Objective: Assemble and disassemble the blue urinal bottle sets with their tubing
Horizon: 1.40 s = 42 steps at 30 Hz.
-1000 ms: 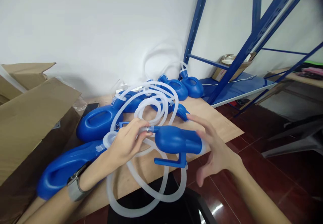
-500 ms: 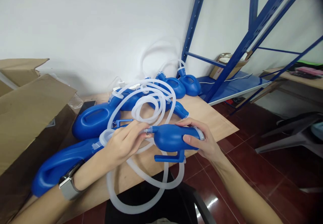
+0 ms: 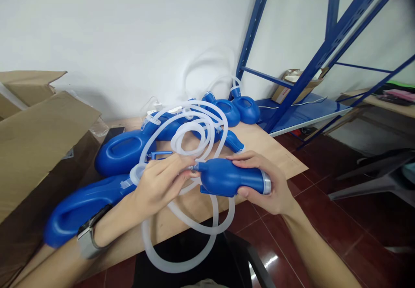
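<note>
We have the blue bulb (image 3: 222, 179) in front of us, lying sideways in the air above the near edge of the desk (image 3: 280, 152). Our left hand (image 3: 158, 180) is clamped by thumb and fingers on the clear tube end (image 3: 186, 169) at the bulb's narrow neck, where a small metal clip (image 3: 193, 168) shows at the fingertips. Our right hand (image 3: 271, 185) is clamped around the wide end, thumb on the near side and fingers over the far side, with the whitish cap (image 3: 266, 183) showing by the palm. We wear a watch (image 3: 89, 236) on the left wrist.

Behind our hands, a long milky hose (image 3: 175, 267) lies coiled over the desk, and its lower loops hang past the edge in front of a black chair (image 3: 168, 244). Two blue bottles with handle openings are on our left: the upper bottle (image 3: 123, 152) beyond the forearm and the lower bottle (image 3: 78, 212) partly behind it. Two more, the inner bottle (image 3: 228, 111) and the outer bottle (image 3: 249, 110), stand by the wall near the blue rack (image 3: 301, 111). A smaller blue piece (image 3: 234, 142) rests just beyond our right hand. A cardboard box (image 3: 42, 141) is at far left.
</note>
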### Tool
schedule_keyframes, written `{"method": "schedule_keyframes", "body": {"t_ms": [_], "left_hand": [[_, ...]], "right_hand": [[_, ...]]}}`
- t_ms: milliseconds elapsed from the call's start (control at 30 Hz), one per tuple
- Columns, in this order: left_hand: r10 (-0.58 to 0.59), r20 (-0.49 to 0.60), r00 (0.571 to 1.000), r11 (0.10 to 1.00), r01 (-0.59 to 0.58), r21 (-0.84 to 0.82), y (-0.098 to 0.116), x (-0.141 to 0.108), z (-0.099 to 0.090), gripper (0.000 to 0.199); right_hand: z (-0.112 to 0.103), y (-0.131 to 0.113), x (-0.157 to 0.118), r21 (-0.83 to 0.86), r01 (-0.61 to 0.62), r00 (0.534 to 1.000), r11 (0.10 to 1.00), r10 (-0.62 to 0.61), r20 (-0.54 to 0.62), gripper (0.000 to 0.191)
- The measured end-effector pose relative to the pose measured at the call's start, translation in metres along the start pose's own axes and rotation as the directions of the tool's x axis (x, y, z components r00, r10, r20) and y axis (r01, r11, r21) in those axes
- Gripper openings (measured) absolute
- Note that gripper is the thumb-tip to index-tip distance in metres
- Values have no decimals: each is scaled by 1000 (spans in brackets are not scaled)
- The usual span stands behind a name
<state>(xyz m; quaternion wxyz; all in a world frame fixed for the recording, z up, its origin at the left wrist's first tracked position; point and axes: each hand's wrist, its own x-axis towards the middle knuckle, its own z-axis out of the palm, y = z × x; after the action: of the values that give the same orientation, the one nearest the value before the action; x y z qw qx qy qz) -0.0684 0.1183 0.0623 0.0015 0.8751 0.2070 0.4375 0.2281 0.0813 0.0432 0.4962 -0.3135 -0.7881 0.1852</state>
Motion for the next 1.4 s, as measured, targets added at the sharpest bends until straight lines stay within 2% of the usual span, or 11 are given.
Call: {"method": "schedule_keyframes", "body": {"t_ms": [233, 300, 467, 667, 767, 867, 967, 1033, 1133, 1300, 1400], "left_hand": [[-133, -26, 991, 987, 131, -94, 2, -1, 1, 9], [-175, -3, 985, 976, 173, -129, 2, 3, -2, 8], [-292, 132, 947, 922, 316, -223, 4, 13, -5, 7], [-372, 208, 905, 866, 419, -273, 6, 21, -8, 8], [-450, 298, 842, 785, 532, -318, 4, 24, -8, 14], [-533, 397, 747, 663, 661, -353, 1, 25, -7, 21], [-572, 491, 657, 527, 753, -394, -3, 25, -5, 33], [-568, 529, 630, 460, 776, -431, -4, 27, -4, 41], [-558, 514, 651, 435, 757, -487, -6, 31, -6, 44], [-502, 524, 689, 448, 724, -524, -10, 31, -13, 35], [-445, 517, 731, 568, 677, -469, -7, 26, -17, 27]], "right_hand": [[3, -2, -2, -90, 164, 986, 982, -164, 14, 49], [3, -3, -3, -104, 171, 985, 980, -172, 4, 49], [1, -6, -4, -142, 157, 988, 977, -157, 15, 46], [-1, -14, -2, -168, 140, 990, 976, -136, 34, 50], [-1, -15, -3, -217, 166, 986, 962, -157, 56, 53], [-2, -13, -3, -225, 192, 981, 955, -180, 71, 54], [-2, -9, -2, -173, 163, 986, 971, -155, 58, 49], [-2, -6, -1, -108, 115, 993, 987, -113, 25, 44], [-1, -3, -1, -27, 37, 999, 999, -38, -39, 39], [-1, 5, -6, 123, -133, 986, 983, 144, -84, 32], [-2, 14, -12, 208, -213, 964, 955, 240, -115, 33]]}}
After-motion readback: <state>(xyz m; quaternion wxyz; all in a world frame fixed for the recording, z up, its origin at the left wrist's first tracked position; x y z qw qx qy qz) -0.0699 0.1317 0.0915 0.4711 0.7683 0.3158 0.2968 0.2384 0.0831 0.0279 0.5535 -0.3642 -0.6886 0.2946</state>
